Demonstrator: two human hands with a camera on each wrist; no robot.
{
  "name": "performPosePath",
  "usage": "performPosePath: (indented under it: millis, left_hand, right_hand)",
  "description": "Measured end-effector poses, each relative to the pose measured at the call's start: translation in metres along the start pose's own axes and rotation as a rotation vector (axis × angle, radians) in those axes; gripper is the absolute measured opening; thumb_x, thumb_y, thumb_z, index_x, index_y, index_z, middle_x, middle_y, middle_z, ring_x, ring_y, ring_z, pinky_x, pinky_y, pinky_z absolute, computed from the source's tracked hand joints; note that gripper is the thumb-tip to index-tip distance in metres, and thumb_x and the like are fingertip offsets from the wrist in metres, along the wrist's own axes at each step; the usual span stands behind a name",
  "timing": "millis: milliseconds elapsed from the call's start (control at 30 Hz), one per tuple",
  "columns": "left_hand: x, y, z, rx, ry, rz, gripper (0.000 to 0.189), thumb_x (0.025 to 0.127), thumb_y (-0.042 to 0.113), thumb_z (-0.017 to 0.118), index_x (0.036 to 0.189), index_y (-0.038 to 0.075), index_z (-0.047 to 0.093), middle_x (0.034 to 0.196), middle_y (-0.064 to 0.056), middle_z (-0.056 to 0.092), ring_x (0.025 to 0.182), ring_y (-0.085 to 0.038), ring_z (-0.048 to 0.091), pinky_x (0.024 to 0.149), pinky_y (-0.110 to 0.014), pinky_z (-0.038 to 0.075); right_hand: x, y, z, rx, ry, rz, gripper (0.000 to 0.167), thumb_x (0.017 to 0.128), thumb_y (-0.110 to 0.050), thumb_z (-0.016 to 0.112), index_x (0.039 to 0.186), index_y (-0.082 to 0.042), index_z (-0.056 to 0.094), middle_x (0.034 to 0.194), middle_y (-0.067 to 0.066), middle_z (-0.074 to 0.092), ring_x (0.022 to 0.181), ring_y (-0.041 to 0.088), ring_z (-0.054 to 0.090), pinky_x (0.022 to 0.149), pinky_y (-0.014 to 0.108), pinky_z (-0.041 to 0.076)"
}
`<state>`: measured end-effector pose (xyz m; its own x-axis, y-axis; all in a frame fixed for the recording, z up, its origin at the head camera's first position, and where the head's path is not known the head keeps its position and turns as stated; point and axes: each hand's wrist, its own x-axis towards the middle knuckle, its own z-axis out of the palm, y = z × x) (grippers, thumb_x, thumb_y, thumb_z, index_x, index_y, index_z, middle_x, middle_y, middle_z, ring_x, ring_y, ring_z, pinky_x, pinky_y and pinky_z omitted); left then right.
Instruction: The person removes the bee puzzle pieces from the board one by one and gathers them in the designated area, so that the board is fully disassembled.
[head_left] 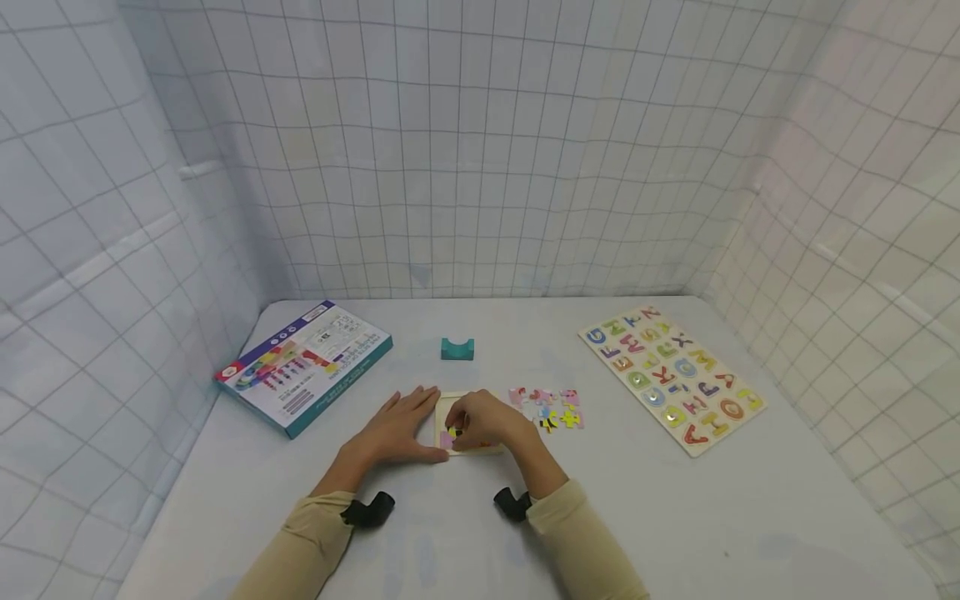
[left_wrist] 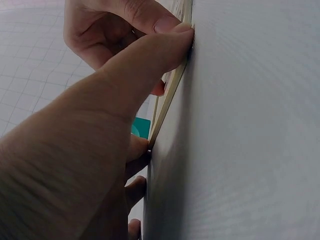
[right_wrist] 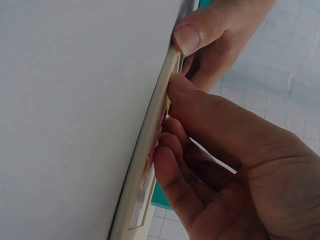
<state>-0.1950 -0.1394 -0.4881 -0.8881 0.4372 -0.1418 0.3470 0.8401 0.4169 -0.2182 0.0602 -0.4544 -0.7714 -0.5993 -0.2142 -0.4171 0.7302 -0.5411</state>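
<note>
A small wooden puzzle tray (head_left: 476, 452) lies flat between the hands, with pink pieces in its near part. My left hand (head_left: 401, 427) rests at its left side, fingers extended, thumb at the near left corner and index fingertip by the far left corner. Over the tray bends my right hand (head_left: 486, 419), fingers curled, thumb and index finger around a small yellow-and-black puzzle piece (head_left: 454, 432) at the tray's left part. In the right wrist view the fingertips stay close on the tray's surface (right_wrist: 131, 195). The right hand hides much of the tray's inside.
Loose puzzle pieces (head_left: 570, 417) lie just right of the tray. An alphabet board (head_left: 637, 400) with colourful letters lies farther right. A flat printed box (head_left: 300, 367) sits at the left, and a teal arch block (head_left: 457, 350) stands behind the tray. Gridded fabric walls (head_left: 480, 167) surround the table.
</note>
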Motion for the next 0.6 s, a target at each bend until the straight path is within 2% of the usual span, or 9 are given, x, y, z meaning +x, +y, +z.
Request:
performPosePath:
  millis: [200,367,600]
  left_hand:
    - [0.0000,0.0017,-0.0013,-0.010,0.011,0.012,0.109,0.073,0.066,0.071,0.154,0.008,0.027,0.161,-0.012,0.028,0.151,-0.031,0.020,0.123,-0.056,0.011]
    - [-0.0003,0.0024,-0.0014,-0.004,0.015,0.016,0.108,0.074,0.066,0.071,0.154,0.008,0.027,0.161,-0.011,0.028,0.151,-0.032,0.020,0.123,-0.056,0.011]
    - [-0.0009,0.0033,-0.0024,0.003,0.021,0.014,0.107,0.074,0.065,0.072,0.154,0.007,0.028,0.160,-0.012,0.029,0.151,-0.032,0.021,0.123,-0.057,0.012]
  right_hand:
    - [-0.0003,-0.0029,-0.0021,-0.014,-0.014,0.016,0.022,0.076,-0.016,0.083,0.096,-0.013,0.072,0.079,-0.007,0.061,0.072,0.005,0.053,0.065,0.017,0.046]
    - [-0.0015,-0.0026,-0.0011,-0.006,0.006,0.028,0.024,0.074,-0.015,0.084,0.092,-0.014,0.069,0.077,-0.007,0.059,0.070,0.005,0.052,0.064,0.018,0.046]
    - [-0.0021,-0.0015,0.0015,0.012,0.020,0.029,0.032,0.071,-0.015,0.087,0.097,-0.013,0.069,0.081,-0.008,0.060,0.074,0.005,0.054,0.068,0.017,0.048]
